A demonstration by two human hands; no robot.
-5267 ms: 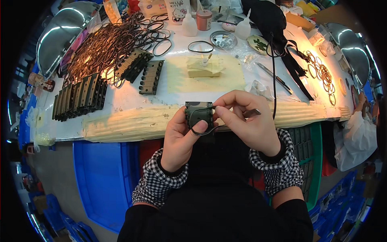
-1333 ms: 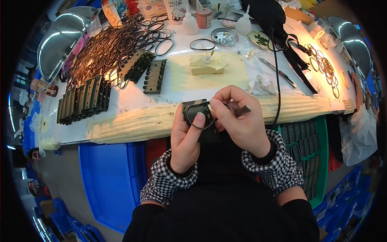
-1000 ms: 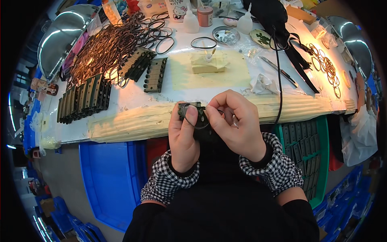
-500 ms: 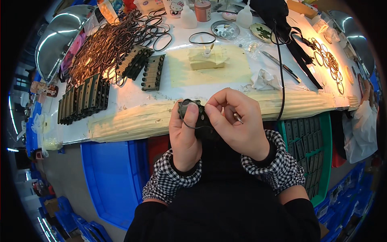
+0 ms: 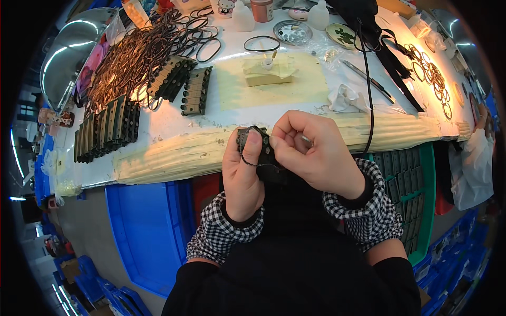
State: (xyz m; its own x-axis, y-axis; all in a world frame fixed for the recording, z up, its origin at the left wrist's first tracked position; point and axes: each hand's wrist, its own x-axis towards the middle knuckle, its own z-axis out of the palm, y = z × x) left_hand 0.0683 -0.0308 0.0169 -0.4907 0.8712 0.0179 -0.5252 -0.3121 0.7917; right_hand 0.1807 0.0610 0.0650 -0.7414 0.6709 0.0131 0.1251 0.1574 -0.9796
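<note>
My left hand is closed round a small dark green part in front of my chest, its thumb lying along the top. A thin dark cord loop curves round that thumb and runs over the part. From the right, my right hand pinches at the part's edge with thumb and index finger; whatever is between those fingertips is too small to make out. The tip of a slim metal tool pokes out from its curled fingers. Most of the part is hidden by my fingers.
Dark strip-shaped parts stand in rows at the left, below a heap of cord loops. A yellowish block carries a small cup. Tweezers lie to the right. A blue tray and a green crate flank my lap.
My right hand has shifted slightly right, its fingertips still at the part's edge. The left hand has tilted the part a little, and the view has moved slightly.
</note>
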